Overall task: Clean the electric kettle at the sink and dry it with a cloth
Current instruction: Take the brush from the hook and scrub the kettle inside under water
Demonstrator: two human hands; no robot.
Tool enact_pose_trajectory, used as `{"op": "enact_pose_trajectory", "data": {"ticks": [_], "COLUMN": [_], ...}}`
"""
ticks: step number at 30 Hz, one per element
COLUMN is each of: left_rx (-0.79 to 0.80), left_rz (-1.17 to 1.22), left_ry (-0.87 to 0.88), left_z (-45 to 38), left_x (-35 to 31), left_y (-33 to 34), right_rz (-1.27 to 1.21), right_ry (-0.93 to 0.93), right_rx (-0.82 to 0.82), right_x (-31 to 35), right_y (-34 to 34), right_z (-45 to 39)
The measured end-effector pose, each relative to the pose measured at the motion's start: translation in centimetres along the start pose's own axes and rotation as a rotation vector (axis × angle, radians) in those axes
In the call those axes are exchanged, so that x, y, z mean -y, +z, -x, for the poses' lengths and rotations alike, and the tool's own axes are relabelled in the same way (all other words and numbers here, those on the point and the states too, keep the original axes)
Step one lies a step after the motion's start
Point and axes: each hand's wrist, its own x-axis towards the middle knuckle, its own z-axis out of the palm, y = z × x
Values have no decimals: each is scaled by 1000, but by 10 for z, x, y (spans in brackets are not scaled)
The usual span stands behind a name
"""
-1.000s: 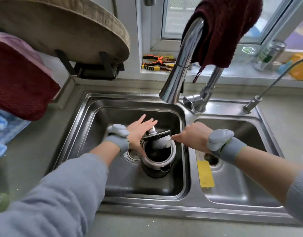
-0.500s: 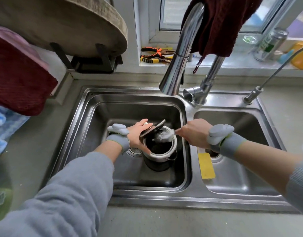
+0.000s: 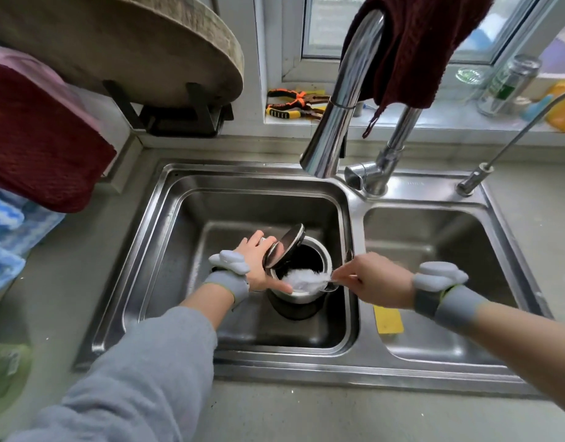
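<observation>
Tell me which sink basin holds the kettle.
The left basin holds the kettle; the right basin has only a yellow sponge.

Home kitchen, dbl steel sink (image 3: 351, 365), faucet (image 3: 341, 100)
</observation>
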Motion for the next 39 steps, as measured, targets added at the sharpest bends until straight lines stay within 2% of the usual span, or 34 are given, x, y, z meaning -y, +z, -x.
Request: {"op": "enact_pose_trajectory", "data": {"ticks": [3,6,10,13,17,22,25,27,31,36,39], "left_rx": [-19,-35,46,61,72,41,75,78,94,82,81], "left_rz": [7,7,57,-11,30,85,144,167,183,235,278], "left_ry": [-26,-27,-28,-1,-52,-77,-84,-87,-71,-49,-54], "left_z": [10,15,14,15,18,19,16,13,9,7,6], "left_x": [-4,-7,2,12,8,7,7,9,12,9,8], "left_y": [0,2,3,-2,3,12,15,15,12,13,15], "right_rz": [-121,-49,71,47,33,-318,-695,-917,-1067,-1401,-1421], "right_ry": [-3,6,25,-38,-69,-10,206,321,303,334,269], "right_rx": [54,45,-12,57,87,67,16,47,250,95,202], "right_x": [18,0,-9,13,-2,29,49,47,32,17,1], "right_y": [23,10,4,25,4,27,37,41,42,32,25], "right_z": [-16,-13,-5,-10,-6,-18,-45,-46,-22,-35,-25]}}
